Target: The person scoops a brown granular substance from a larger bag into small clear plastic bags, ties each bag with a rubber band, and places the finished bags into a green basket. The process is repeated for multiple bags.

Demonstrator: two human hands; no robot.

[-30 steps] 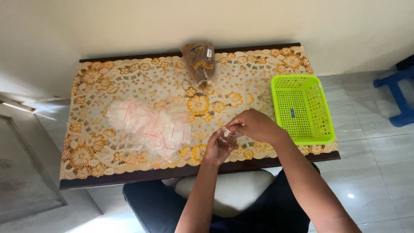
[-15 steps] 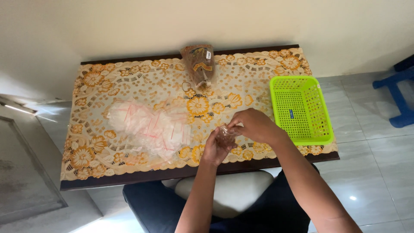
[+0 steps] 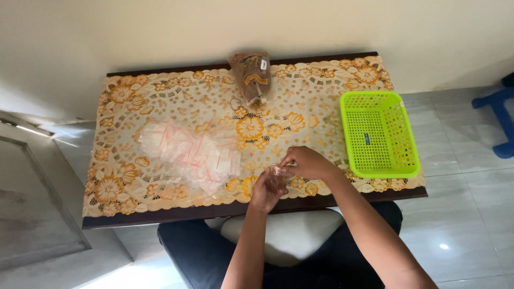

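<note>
Both hands meet over the near edge of the table. My left hand [image 3: 266, 191] cups a small clear plastic bag [image 3: 279, 176] with brownish contents from below. My right hand [image 3: 308, 162] pinches the top of that same bag. A loose pile of clear plastic bags with red lines [image 3: 190, 151] lies just left of my hands. A larger bag of brown contents [image 3: 250, 76] lies at the far middle of the table.
A lime green mesh basket [image 3: 379, 134] stands at the right end of the table [image 3: 160, 217], which has a flower-patterned lace cloth. A wall runs behind. A blue stool [image 3: 498, 115] stands on the tiled floor at far right.
My hands have stayed together on the small bag, with only slight finger shifts. Everything else on the table is as before.
</note>
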